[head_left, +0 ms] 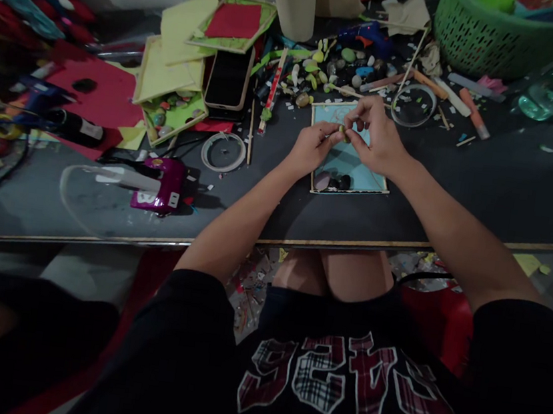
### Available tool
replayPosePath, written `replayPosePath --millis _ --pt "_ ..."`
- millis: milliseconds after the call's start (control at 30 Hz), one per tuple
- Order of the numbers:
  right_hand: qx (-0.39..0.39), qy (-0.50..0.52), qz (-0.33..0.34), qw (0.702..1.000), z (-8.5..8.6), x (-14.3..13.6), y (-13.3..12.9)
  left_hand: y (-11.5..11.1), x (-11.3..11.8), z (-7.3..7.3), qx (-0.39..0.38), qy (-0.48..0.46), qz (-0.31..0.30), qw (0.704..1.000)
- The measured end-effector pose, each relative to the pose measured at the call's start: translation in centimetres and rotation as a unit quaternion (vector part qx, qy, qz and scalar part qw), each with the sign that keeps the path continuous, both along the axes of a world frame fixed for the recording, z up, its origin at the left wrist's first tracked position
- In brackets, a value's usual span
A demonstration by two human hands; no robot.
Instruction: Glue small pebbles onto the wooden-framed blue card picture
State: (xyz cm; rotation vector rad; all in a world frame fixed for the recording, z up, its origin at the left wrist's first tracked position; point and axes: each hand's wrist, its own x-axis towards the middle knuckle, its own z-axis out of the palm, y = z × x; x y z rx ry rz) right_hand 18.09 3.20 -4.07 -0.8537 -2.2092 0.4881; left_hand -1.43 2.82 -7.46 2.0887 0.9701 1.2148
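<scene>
**A:** Report grip status. Clock positions are read from the framed panel, 12 being the far side.

**B:** Left grip [310, 149] and right grip [376, 140]: fingertips closed on one small yellow-green piece [342, 129], above the light-blue panel [364, 171].

**A:** Surroundings and obstructions?

**B:** Pebble pile [348, 56] at 12, with a blue glue gun [365, 38] beyond it. Clear ring [414, 106] and green basket [483, 41] between 1 and 2. Second clear ring [223, 152] at 9; phone [229, 80] at 10. Both hands cover part of the panel.

**A:** Materials?

**B:** Panel: flat, rectangular, edged with thin sticks; smooth dark stones [344, 182] at its near edge. Basket: perforated plastic. Pebbles: rounded, mixed colours. Tabletop [507, 175]: dark, flat, scattered with scraps.
</scene>
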Motion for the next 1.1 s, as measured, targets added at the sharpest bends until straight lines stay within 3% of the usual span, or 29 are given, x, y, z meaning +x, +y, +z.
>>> replayPosePath --millis 267,567,833,1100 --pt "0.081 -0.054 0.018 0.995 -0.1 -0.5 -0.1 0.1 -0.1 -0.1 -0.044 -0.018 -0.025 0.999" --pt "0.051 -0.024 0.016 0.998 -1.0 -1.1 0.1 0.4 0.1 -0.3 -0.028 -0.031 -0.028 0.999" --pt "0.141 0.019 0.034 0.989 -1.0 -1.2 0.2 0.6 0.1 -0.2 -0.015 -0.047 -0.039 0.998" --pt "0.037 0.088 -0.009 0.995 -0.8 -0.6 0.1 0.5 0.2 0.3 -0.033 -0.063 -0.052 0.996"
